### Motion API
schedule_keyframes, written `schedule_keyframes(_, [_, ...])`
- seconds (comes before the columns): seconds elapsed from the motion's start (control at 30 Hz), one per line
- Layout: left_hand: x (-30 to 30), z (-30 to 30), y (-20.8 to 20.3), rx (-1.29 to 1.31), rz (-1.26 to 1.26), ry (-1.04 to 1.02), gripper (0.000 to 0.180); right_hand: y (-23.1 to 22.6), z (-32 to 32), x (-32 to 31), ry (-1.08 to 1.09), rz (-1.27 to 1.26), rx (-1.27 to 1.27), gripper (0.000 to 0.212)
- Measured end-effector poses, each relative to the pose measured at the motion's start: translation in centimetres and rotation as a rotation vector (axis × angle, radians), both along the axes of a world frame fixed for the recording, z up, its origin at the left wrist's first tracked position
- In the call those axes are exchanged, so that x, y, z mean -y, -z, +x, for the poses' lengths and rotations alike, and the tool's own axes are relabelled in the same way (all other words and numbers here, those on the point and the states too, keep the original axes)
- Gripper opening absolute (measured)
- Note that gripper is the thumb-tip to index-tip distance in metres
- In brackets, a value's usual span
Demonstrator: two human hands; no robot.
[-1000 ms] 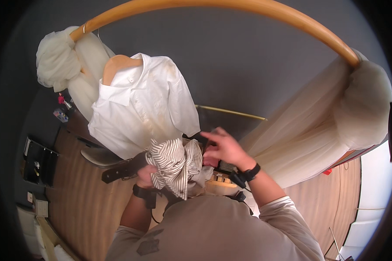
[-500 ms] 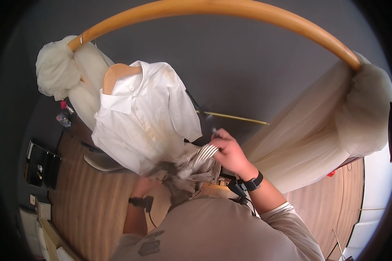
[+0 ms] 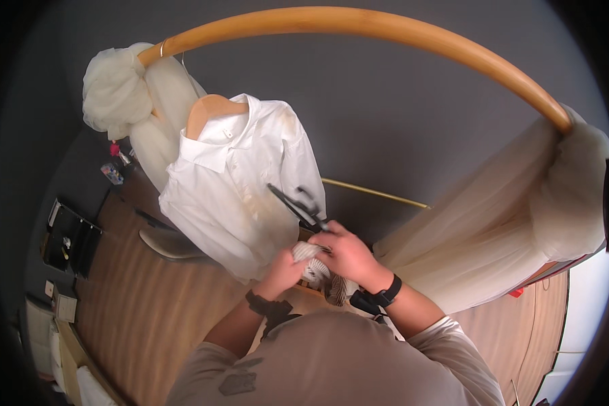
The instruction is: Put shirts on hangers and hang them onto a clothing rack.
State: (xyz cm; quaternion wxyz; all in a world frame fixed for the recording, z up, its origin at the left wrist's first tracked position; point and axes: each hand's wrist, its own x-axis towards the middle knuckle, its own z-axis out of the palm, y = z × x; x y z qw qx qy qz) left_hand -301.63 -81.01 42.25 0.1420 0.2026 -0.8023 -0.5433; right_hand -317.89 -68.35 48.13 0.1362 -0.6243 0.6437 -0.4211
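A brown-and-white striped cloth (image 3: 309, 256) is bunched between my hands in front of my body. My left hand (image 3: 282, 273) is closed on its left part. My right hand (image 3: 350, 256) grips the cloth from the other side, its fingers close to those of the left. Out of the top of my right hand sticks a slim black bar with a curved piece (image 3: 296, 205), blurred, which looks like a clothes hanger. Just beyond my hands hangs a white button shirt (image 3: 243, 162) with brownish stains, on a wooden hanger (image 3: 206, 108).
A curved wooden rail (image 3: 345, 19) arches overhead, with pale sheer fabric (image 3: 118, 95) knotted at its left and more sheer drape (image 3: 494, 203) at the right. A thin gold bar (image 3: 375, 193) runs behind the shirt. A chair (image 3: 172, 245) stands at the left on the wood floor.
My left hand has moved up and right to the striped cloth, close to my right hand. The cloth is bunched smaller, and the black bar has swung into view before the shirt.
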Motion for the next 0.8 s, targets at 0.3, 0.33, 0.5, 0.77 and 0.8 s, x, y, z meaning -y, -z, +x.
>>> schedule_keyframes(0.3, [7.7, 3.8, 1.7, 0.137, -0.247, -0.372, 0.037, -2.3, -3.3, -7.9, 0.189, -0.007, 0.010, 0.050])
schedule_keyframes(0.33, [8.4, 3.5, 1.6, 0.145, -0.251, -0.366, 0.037, -2.3, -3.1, -8.4, 0.195, -0.008, 0.020, 0.050])
schedule_keyframes(0.5, [10.9, 2.2, 1.7, 0.057, 0.036, -0.456, 0.034, -1.3, -2.9, -10.4, 0.048, -0.089, 0.122, 0.051])
schedule_keyframes(0.77, [9.8, 1.3, -2.6, 0.047, 0.169, -0.429, 0.036, -0.9, -2.9, -11.6, -0.045, -0.052, 0.185, 0.048])
schedule_keyframes(0.8, [9.2, 1.2, -3.3, 0.119, -0.026, -0.384, 0.035, -1.3, -2.7, -11.2, -0.066, 0.000, 0.164, 0.047])
